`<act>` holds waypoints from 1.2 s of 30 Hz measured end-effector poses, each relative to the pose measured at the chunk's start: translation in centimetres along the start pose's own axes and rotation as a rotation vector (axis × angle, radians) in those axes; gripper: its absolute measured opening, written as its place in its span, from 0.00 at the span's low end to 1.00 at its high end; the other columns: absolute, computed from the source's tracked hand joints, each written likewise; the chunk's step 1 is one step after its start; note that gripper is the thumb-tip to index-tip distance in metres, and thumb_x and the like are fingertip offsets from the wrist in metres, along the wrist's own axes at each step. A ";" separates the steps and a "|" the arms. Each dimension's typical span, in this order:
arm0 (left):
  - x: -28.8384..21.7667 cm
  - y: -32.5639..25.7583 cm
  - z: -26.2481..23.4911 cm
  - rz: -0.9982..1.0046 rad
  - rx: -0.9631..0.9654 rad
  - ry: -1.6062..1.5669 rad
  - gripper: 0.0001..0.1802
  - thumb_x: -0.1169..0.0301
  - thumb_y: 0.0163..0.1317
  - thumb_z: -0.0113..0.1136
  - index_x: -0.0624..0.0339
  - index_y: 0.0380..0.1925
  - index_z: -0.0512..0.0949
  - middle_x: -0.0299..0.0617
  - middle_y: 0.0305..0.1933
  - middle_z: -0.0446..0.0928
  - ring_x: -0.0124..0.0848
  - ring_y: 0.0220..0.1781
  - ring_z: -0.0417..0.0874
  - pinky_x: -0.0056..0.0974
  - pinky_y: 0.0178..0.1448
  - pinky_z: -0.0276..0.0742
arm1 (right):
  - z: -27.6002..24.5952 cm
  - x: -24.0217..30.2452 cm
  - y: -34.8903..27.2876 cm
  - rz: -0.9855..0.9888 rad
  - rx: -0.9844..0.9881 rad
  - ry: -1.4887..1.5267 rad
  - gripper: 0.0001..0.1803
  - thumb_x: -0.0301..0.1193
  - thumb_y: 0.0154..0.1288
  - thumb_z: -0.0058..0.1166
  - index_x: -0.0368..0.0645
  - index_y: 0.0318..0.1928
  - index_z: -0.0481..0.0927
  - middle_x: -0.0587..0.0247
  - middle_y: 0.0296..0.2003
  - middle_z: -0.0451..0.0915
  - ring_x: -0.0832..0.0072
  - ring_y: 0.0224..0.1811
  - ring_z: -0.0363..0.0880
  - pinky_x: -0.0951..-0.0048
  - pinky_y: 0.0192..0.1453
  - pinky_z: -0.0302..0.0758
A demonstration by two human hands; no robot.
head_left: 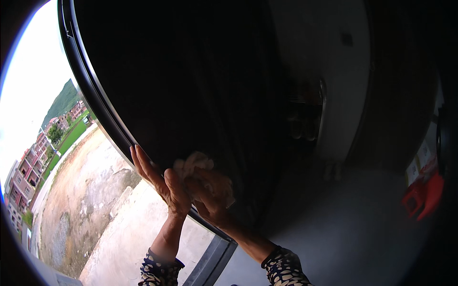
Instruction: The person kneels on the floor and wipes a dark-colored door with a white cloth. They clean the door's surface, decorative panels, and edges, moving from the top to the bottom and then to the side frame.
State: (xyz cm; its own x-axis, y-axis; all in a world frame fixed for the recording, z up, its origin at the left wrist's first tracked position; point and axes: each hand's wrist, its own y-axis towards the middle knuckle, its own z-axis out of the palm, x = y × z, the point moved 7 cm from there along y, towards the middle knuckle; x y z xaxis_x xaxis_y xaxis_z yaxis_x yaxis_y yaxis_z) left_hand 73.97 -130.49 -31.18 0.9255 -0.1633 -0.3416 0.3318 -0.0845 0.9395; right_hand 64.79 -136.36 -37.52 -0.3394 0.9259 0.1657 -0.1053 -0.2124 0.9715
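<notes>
1. Head view: a pale cloth [193,162] sits bunched against a dark panel [167,90], left of and below the middle of the frame.
2. Right hand [210,193]: its grip appears closed on the cloth, though shade hides the fingertips.
3. Left hand [164,187]: its grip is unclosed, fingers stretched along the panel's edge frame [106,102].
4. Work with the cloth seems underway; the panel is too dark to show which parts are done and which are left.
5. A red plastic item [427,195], at the frame's right, may be a container; its contents, if any, cannot be made out.
</notes>
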 end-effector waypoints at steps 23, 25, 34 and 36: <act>0.4 -1.1 -1.8 -0.026 -0.005 0.052 0.39 0.46 0.64 0.39 0.57 0.68 0.48 0.56 0.70 0.41 0.49 0.72 0.44 0.48 0.70 0.43 | 1.6 1.9 13.9 -0.160 0.153 -0.099 0.19 0.25 0.59 0.53 0.50 0.52 0.75 0.53 0.55 0.66 0.58 0.57 0.65 0.60 0.57 0.65; 0.6 -1.3 -1.6 -0.023 -0.006 0.052 0.38 0.47 0.65 0.38 0.60 0.67 0.48 0.57 0.70 0.42 0.49 0.72 0.45 0.49 0.70 0.44 | 2.2 2.3 13.2 -0.213 0.122 -0.040 0.18 0.28 0.59 0.54 0.50 0.51 0.76 0.55 0.54 0.67 0.58 0.57 0.66 0.59 0.56 0.66; -0.4 -2.4 -2.7 -0.051 -0.018 0.142 0.39 0.48 0.64 0.40 0.59 0.68 0.46 0.53 0.70 0.43 0.46 0.72 0.45 0.50 0.69 0.44 | 0.2 -6.0 16.8 -0.119 0.011 -0.295 0.20 0.18 0.59 0.47 0.43 0.53 0.73 0.54 0.55 0.66 0.58 0.53 0.66 0.59 0.51 0.68; 0.4 -3.7 -7.1 -0.075 -0.038 0.183 0.37 0.49 0.64 0.40 0.62 0.66 0.50 0.52 0.69 0.48 0.45 0.70 0.49 0.48 0.70 0.46 | 1.7 -6.1 15.4 -0.085 -0.134 -0.320 0.20 0.17 0.60 0.45 0.40 0.54 0.71 0.51 0.55 0.66 0.59 0.48 0.67 0.60 0.50 0.69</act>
State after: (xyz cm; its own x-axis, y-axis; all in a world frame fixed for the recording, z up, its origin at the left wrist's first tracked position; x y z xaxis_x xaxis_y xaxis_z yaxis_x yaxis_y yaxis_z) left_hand 74.41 -123.30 -34.58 0.9146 0.0241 -0.4037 0.4044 -0.0524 0.9131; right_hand 66.80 -144.78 -23.24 -0.0168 0.9884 0.1509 -0.2498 -0.1502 0.9566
